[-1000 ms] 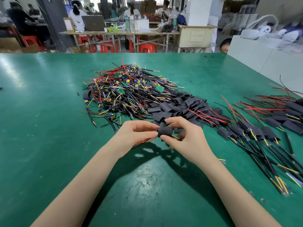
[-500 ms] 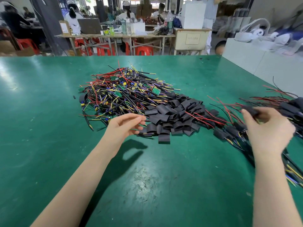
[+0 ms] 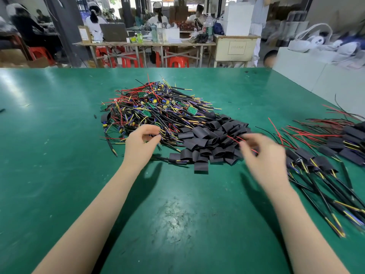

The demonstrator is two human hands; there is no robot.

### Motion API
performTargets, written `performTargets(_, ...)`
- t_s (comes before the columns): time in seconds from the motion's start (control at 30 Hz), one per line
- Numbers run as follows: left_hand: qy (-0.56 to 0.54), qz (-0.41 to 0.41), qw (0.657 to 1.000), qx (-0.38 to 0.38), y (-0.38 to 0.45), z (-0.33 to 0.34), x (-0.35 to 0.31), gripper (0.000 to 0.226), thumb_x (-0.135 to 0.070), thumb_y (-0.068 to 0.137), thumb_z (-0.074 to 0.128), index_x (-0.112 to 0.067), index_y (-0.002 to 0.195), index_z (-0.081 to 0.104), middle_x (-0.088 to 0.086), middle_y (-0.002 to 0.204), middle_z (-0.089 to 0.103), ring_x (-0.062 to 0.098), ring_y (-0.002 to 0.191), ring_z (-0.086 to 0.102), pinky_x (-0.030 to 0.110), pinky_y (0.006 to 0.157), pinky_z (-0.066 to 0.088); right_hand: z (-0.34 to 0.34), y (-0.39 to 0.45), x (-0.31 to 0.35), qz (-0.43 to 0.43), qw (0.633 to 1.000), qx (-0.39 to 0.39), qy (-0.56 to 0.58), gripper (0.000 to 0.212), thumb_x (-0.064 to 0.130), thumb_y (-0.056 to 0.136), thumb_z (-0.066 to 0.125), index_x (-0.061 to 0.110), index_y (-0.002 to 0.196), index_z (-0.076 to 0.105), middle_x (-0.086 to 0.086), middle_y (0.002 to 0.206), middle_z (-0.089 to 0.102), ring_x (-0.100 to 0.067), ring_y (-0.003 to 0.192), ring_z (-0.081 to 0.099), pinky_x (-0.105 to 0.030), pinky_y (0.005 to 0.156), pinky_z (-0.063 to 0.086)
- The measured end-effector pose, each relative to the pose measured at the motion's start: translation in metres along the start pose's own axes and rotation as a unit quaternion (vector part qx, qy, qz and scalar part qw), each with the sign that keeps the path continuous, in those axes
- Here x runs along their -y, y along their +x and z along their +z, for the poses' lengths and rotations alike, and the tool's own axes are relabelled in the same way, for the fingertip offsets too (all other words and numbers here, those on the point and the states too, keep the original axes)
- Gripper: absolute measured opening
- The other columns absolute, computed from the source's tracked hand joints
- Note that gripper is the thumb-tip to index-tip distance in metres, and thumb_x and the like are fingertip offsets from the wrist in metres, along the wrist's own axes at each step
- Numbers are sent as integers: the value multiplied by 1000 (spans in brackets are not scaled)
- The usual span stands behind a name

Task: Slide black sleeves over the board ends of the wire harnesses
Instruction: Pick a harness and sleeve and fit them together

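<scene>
Lying heaped mid-tabletop, loose black sleeves point(image 3: 209, 143), just right of tangled bare harnesses point(image 3: 154, 109). Finished sleeved harnesses point(image 3: 320, 161) stacked far right, one more dropped there half a second ago. Right hand point(image 3: 258, 155) back from that stack, blurred, fingers loosely curled above sleeves, apparently holding nothing. Left hand point(image 3: 141, 143) at harness heap's near edge, thumb and forefinger closing, grip uncertain. Judged: next cycle starting. Green tabletop point(image 3: 59, 155) beneath.

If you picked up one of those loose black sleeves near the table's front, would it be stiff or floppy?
Probably light and soft: the front black sleeve lies flattened on the table. It likely won't roll for the same reason. Others in the sleeve pile gape open, so it may squash easily.
</scene>
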State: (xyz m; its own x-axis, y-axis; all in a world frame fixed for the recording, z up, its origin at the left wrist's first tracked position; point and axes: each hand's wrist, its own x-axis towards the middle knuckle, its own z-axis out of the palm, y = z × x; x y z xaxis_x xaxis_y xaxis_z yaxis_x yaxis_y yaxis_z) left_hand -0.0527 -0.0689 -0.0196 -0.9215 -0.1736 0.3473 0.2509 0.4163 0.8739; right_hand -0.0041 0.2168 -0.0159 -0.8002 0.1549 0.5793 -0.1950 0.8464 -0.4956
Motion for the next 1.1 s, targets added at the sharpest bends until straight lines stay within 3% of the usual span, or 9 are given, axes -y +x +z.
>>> performTargets(0.1, 152, 56, 987, -20, 26, -1, 8, 32, -2, 85, 64, -9, 116, 65, 8, 112, 63, 18, 93, 59, 18, 85, 43, 24, -11, 23, -89, 989, 119, -17, 21, 27, 86, 69, 15, 103, 72, -4, 98, 69, -26, 97, 57, -39, 87, 45)
performTargets(0.27, 322, 103, 939, 64, 73, -2, 20, 42, -3, 94, 53, -9, 135, 51, 16, 130, 52, 32, 126, 42, 39, 102, 34, 42, -18, 23, -156, 959, 219, -88, 30, 27, 94, 55, 19, 121, 64, -1, 127, 55, -24, 117, 42, -37, 97, 39)
performTargets(0.33, 360, 109, 920, 106, 88, -4, 21, 47, 1, 95, 48, -9, 141, 45, 18, 132, 48, 34, 127, 40, 41, 101, 35, 42, -18, 23, -137, 965, 209, -77, 31, 17, 93, 54, 16, 122, 63, -2, 125, 56, -25, 115, 42, -34, 97, 39)
performTargets(0.43, 445, 115, 885, 74, 105, -10, 22, 45, 7, 92, 48, -1, 136, 46, 22, 130, 48, 37, 123, 41, 45, 97, 41, 38, -16, 23, -81, 981, 145, -96, 37, 8, 87, 57, 14, 122, 61, -4, 115, 59, -26, 109, 44, -33, 85, 44)
performTargets(0.6, 542, 116, 828, 81, 114, -15, 21, 33, 7, 87, 56, -2, 118, 50, 19, 117, 47, 36, 112, 45, 43, 71, 43, 40, -18, 29, -51, 975, 161, -145, 28, 19, 93, 52, 20, 120, 60, 1, 114, 54, -21, 111, 41, -28, 73, 44)
performTargets(0.7, 577, 161, 795, 93, 119, -20, 22, 39, 1, 88, 59, -6, 125, 49, 16, 126, 48, 33, 120, 41, 42, 76, 46, 41, -19, 31, -37, 974, 161, -154, 27, 23, 94, 50, 22, 120, 59, 1, 116, 51, -21, 111, 39, -28, 72, 44)
performTargets(0.83, 546, 188, 803, 149, 126, -25, 27, 31, 5, 88, 55, -8, 117, 52, 13, 123, 50, 31, 118, 40, 43, 78, 48, 38, -18, 29, -4, 974, 168, -153, 25, 33, 93, 55, 23, 116, 57, 2, 116, 51, -22, 109, 42, -30, 75, 46)
performTargets(0.93, 545, 169, 809, 142, 130, -21, 27, 39, 1, 89, 55, -3, 127, 46, 19, 126, 49, 35, 119, 40, 47, 93, 44, 37, -18, 29, 5, 974, 166, -156, 23, 34, 93, 55, 22, 112, 56, 4, 114, 53, -21, 109, 43, -30, 74, 46)
performTargets(1.1, 528, 133, 832, 106, 135, -12, 23, 31, -10, 95, 50, 2, 124, 51, 21, 122, 52, 37, 118, 41, 48, 94, 43, 36, -18, 29, 4, 975, 160, -155, 21, 34, 94, 53, 21, 110, 55, 4, 112, 52, -20, 109, 44, -30, 71, 47)
